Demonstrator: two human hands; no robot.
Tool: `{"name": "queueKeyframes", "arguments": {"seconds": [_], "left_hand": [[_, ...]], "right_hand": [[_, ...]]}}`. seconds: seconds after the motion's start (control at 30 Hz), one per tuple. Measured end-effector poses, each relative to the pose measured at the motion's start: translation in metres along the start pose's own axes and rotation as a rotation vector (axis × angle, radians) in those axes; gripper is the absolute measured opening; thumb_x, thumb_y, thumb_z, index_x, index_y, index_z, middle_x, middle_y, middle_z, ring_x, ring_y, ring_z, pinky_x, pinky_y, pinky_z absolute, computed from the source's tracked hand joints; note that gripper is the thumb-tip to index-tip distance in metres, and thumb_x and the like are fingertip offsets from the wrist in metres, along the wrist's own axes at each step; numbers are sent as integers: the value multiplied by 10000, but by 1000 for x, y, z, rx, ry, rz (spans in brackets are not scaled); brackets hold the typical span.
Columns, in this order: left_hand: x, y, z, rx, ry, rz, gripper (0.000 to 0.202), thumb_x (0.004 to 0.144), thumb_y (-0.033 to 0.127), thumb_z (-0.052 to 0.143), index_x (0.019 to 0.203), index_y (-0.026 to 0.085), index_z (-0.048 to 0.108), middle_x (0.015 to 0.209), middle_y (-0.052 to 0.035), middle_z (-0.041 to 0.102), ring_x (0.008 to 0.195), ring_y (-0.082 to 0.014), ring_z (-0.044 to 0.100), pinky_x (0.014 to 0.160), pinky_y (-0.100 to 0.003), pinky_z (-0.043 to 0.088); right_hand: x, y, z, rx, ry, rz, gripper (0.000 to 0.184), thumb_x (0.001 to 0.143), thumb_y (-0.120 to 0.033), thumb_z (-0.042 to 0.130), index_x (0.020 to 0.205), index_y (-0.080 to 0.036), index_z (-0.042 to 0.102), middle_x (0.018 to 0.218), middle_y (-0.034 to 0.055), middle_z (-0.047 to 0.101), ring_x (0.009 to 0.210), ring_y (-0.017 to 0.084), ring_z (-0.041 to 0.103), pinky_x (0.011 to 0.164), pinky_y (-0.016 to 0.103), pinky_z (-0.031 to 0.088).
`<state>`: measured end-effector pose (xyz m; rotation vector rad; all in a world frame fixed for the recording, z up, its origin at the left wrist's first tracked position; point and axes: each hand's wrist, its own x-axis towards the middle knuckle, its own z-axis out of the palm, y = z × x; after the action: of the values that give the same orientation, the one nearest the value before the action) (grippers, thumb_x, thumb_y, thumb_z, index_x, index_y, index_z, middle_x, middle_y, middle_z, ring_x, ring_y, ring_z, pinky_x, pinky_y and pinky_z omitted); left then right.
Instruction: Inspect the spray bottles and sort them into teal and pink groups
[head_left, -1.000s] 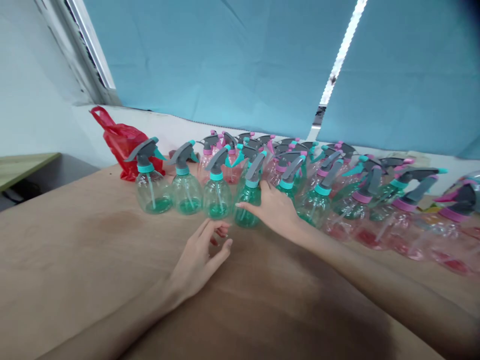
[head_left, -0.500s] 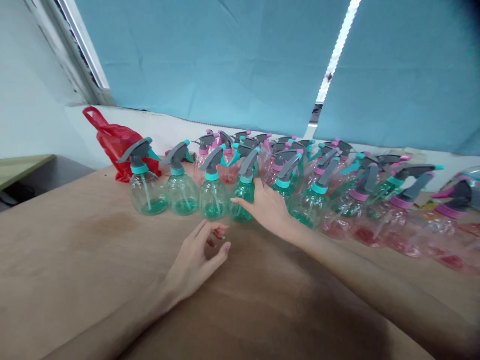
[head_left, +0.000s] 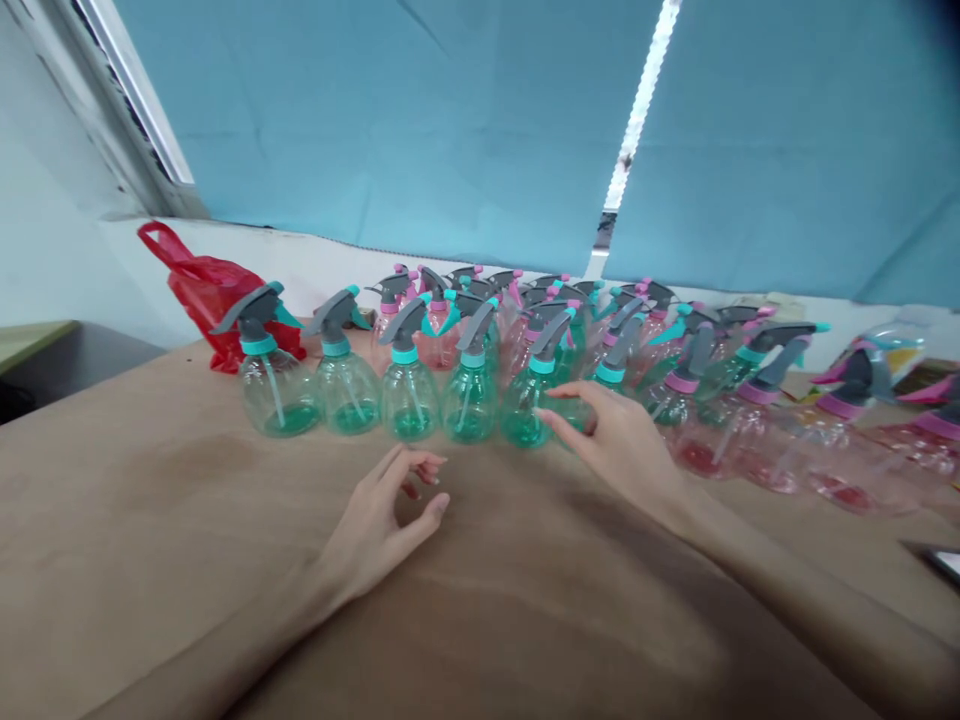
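My right hand (head_left: 619,445) reaches to the front row, its thumb and fingers apart beside a green spray bottle (head_left: 526,405) with a turquoise collar. Behind those fingers another green spray bottle (head_left: 609,372) is partly hidden. Whether the fingertips touch either bottle I cannot tell. Over the table, in front of the row, my left hand (head_left: 390,515) is loosely curled, thumb apart from the fingers, holding nothing. Closest to it stand a green spray bottle (head_left: 409,405) and its neighbour, a similar green spray bottle (head_left: 470,400). All these bottles are upright with grey trigger heads.
Pink spray bottles (head_left: 772,450) continue the front row to the right, and several more stand behind. A red plastic bag (head_left: 210,300) sits at the back left of the wooden table (head_left: 187,560). A dark-edged flat object (head_left: 946,562) lies at the right edge.
My right hand has moved right along the row, away from one green bottle to the following ones. My left hand stays nearly where it was. The view has shifted slightly right.
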<state>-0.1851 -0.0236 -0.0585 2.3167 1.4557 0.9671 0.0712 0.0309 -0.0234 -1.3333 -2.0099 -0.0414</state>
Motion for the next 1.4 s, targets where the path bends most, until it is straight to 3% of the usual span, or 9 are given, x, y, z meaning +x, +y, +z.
{"name": "queueKeyframes", "arguments": {"seconds": [0.3,0.5,0.63,0.73,0.83,0.97,1.07,1.23,1.4], "left_hand": [[-4,12,-1,48,2,165,239,844,198,507,1070,230,437,948,-21,534,759,-149,545,717,-326,485],[-9,29,-4,42,-12,237,296,831,151,509,1104,236,432,951,-25,529,784,-152,537,702,-304,484],[-5,39,0,39,26,203,234,839,181,513,1060,235,455,923,-18,548,750,-152,548,708,-326,489],[6,50,6,-5,73,33,175,850,248,524,1018,221,479,942,-28,567,756,-163,583,732,-361,503],[23,63,12,-194,89,-120,273,848,324,547,1079,203,468,1064,-72,571,954,-215,603,806,-386,514],[42,89,17,-342,-1,-65,544,793,378,638,1259,244,390,1331,-88,471,1212,-254,472,986,-426,432],[47,113,21,-351,-68,-29,633,782,393,648,1319,266,337,1350,-90,458,1173,-257,505,956,-432,458],[42,144,31,-297,-80,-29,386,836,388,571,1166,211,477,1117,-87,607,1010,-249,601,854,-435,508],[40,151,47,-378,-26,-12,249,852,270,494,1087,197,526,1040,-69,623,942,-211,615,863,-404,502]], "right_hand": [[28,14,26,85,-53,197,680,795,-568,540,1271,-89,456,1184,185,613,930,319,645,797,444,484],[36,9,39,109,-65,244,631,797,-534,546,1214,-65,480,1123,209,611,929,327,642,726,416,509],[26,4,30,94,-85,219,574,795,-491,558,1182,-73,490,1113,213,605,967,360,618,743,458,493],[7,-3,17,99,-114,170,543,794,-500,549,1171,-115,490,1116,184,606,973,357,610,738,463,489],[-20,-12,1,127,-144,110,478,802,-482,547,1141,-151,486,1064,134,630,935,311,624,722,416,495],[-56,-23,-20,152,-198,3,366,834,-467,503,1036,-162,503,924,96,631,770,267,644,598,377,491],[-76,-26,-33,158,-221,-57,396,832,-499,505,1037,-160,506,938,99,622,787,273,644,606,388,499],[-98,-23,-45,182,-217,-136,476,843,-527,477,1144,-158,478,966,108,631,833,289,637,592,410,525],[-104,-3,-54,165,-236,-209,569,820,-612,480,1136,-140,506,1068,140,626,958,301,604,671,433,545]]}}
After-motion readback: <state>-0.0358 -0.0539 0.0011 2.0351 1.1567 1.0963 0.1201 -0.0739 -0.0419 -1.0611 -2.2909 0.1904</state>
